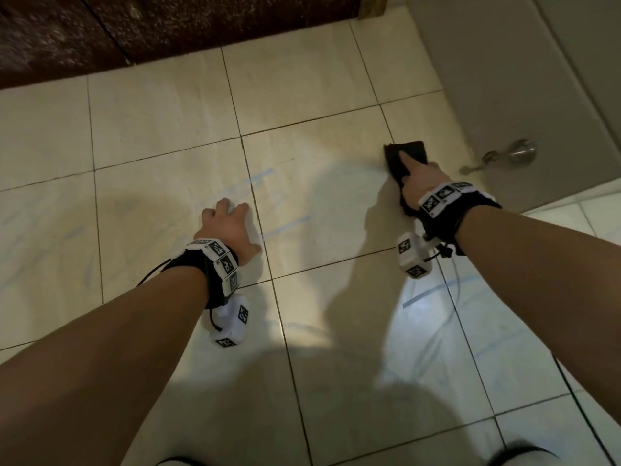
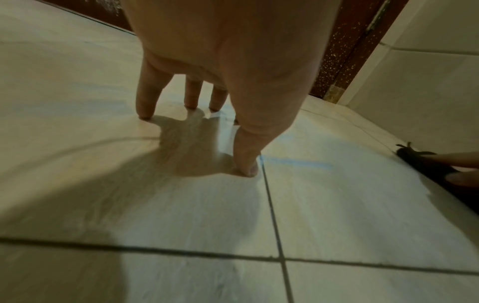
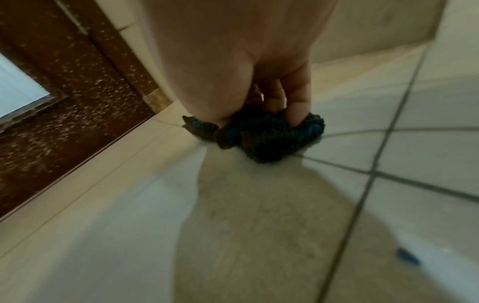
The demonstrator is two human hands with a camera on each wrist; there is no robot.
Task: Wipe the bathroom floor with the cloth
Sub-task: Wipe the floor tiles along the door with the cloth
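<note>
Cream tiled floor (image 1: pixel 161 136) is braced on by the left hand (image 1: pixel 226 230), fingers spread straight, tips touching tile, nothing held. Further right, a dark cloth (image 1: pixel 405 156) is pressed to the floor under the right hand (image 1: pixel 420 183), fingers curled gripping it, near the grey door (image 1: pixel 504 79).

Cream floor tiles (image 1: pixel 161 136), dark speckled threshold (image 1: pixel 168 25), perhaps a grey door (image 1: pixel 524 95).

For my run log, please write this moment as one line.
phase: wiping | right hand: grips dark knitted cloth on beige tiled floor | left hand: fingertips on floor
</note>
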